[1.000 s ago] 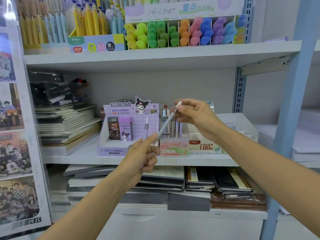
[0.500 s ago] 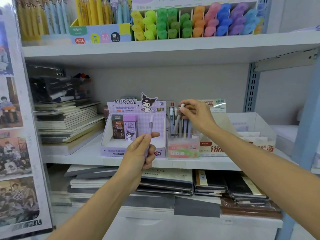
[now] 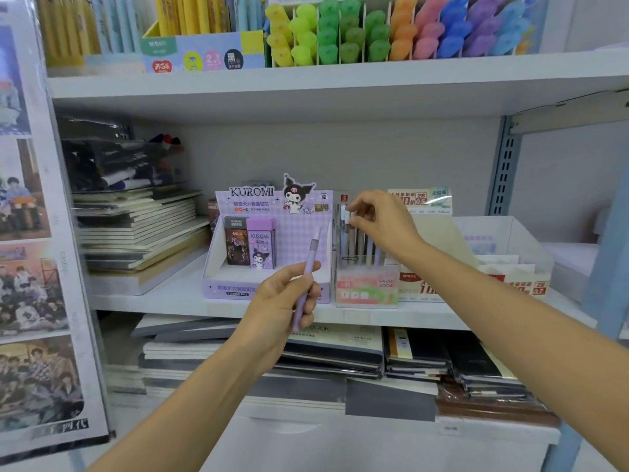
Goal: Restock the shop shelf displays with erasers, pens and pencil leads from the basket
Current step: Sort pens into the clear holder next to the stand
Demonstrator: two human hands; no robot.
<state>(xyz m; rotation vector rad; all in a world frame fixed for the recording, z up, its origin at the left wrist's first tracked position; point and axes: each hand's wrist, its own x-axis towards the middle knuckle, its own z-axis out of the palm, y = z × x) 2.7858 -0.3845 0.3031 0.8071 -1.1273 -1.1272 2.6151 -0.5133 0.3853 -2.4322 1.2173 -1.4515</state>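
Observation:
My left hand [image 3: 280, 303] holds a lilac pen [image 3: 311, 254] upright in front of the purple Kuromi display box [image 3: 269, 291], which contains two pencil-lead cases [image 3: 260, 248]. My right hand [image 3: 384, 223] hovers over the clear pen display box [image 3: 366, 289] next to it. Its fingertips pinch the white top of a pen [image 3: 343, 218] that stands upright among several other pens in that box. The basket is out of view.
Colourful highlighters [image 3: 374, 32] and yellow pens [image 3: 190, 15] fill the shelf above. Stacked notebooks [image 3: 143, 229] lie to the left, more notebooks [image 3: 340, 349] on the shelf below. A white open box [image 3: 503, 240] sits right, beside a blue upright [image 3: 609, 267]. A poster panel [image 3: 27, 267] flanks the left.
My right hand has carried a pen from in front of the shelf down into the clear display box, where it now stands upright. My left hand stayed low with the lilac pen.

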